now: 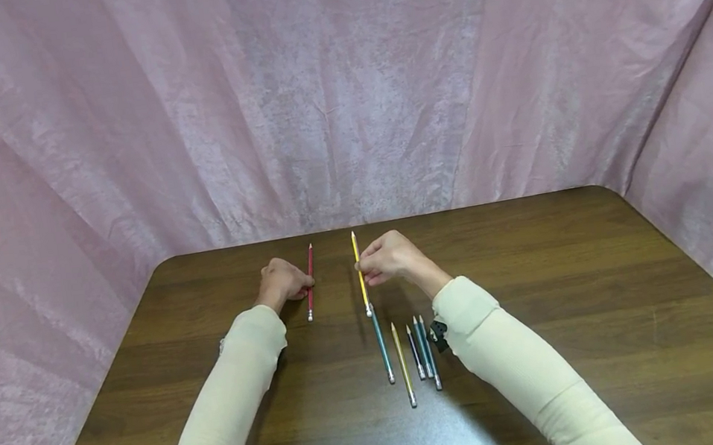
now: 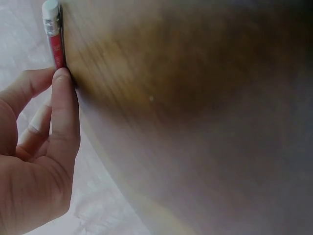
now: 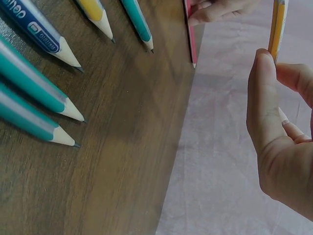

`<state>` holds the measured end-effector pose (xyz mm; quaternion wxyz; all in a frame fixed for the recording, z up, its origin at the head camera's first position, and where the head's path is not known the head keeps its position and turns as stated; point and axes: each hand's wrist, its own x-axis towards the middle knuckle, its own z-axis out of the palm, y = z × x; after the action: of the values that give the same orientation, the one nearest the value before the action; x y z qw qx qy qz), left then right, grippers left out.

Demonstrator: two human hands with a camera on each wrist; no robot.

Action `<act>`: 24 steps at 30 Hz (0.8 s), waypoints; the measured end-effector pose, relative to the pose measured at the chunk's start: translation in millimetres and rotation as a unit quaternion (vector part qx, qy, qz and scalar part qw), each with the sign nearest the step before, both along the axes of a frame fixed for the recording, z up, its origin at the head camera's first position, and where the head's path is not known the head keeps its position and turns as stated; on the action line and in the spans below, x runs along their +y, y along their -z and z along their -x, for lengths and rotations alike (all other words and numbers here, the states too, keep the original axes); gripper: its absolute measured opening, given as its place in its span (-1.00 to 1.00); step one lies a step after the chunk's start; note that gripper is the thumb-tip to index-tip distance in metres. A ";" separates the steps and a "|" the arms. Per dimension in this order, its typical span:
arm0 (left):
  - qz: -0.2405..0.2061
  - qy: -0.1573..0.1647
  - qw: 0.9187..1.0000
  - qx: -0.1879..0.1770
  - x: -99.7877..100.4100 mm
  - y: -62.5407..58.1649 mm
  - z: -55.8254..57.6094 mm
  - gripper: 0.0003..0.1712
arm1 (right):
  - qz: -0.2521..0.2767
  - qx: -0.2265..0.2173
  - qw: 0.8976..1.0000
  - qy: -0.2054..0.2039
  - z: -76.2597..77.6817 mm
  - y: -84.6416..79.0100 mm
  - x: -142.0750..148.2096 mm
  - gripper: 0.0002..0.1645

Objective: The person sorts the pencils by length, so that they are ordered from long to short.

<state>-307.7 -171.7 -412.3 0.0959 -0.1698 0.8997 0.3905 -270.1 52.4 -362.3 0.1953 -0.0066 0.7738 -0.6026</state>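
- Pink drapes (image 1: 339, 89) hang behind everything.
- A brown wood-grain tabletop (image 1: 541, 288) fills the foreground.
- Far side: the left hand (image 1: 284, 281) pinches a red pencil (image 1: 310, 266) — the right hand (image 1: 395, 256) a yellow pencil (image 1: 362, 285) to its right.
- Loose pencils (image 1: 404, 366) lie nearer, slightly right.
- Both held pencils look light, stiff, smooth — mid-barrel suits a pinch; sharpened tips (image 1: 353, 235) seem fragile.

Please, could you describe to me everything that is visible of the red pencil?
The red pencil has a sharpened tip pointing toward the far edge of the brown table. At its near end are a silvery, metal-looking ferrule and a white eraser. Small print, unreadable here, marks the body. The left hand pinches it around mid-length. Whether it also touches the tabletop is unclear.
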 end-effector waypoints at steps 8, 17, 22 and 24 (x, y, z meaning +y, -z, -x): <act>0.001 -0.006 1.000 -0.010 0.6 -0.2 0.5 -0.86 | -0.006 0.001 1.000 -0.005 1.0 0.6 -2.8 -0.78; -0.006 -0.007 1.000 -0.010 -4.9 -0.9 0.5 -0.85 | -0.009 0.003 1.000 -0.016 5.7 0.9 -9.6 -0.80; -0.031 -0.010 0.999 -0.003 -5.9 -3.1 -1.7 -0.83 | -0.013 0.009 1.000 -0.013 8.8 1.9 -13.9 -0.83; -0.036 -0.009 0.999 -0.002 -6.3 -4.0 -2.8 -0.83 | -0.013 0.011 1.000 -0.012 10.4 3.3 -16.1 -0.84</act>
<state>-304.9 -178.1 -408.3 0.1002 -0.1750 0.8831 0.4236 -280.5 36.3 -365.6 0.1939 -0.0197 0.7836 -0.5899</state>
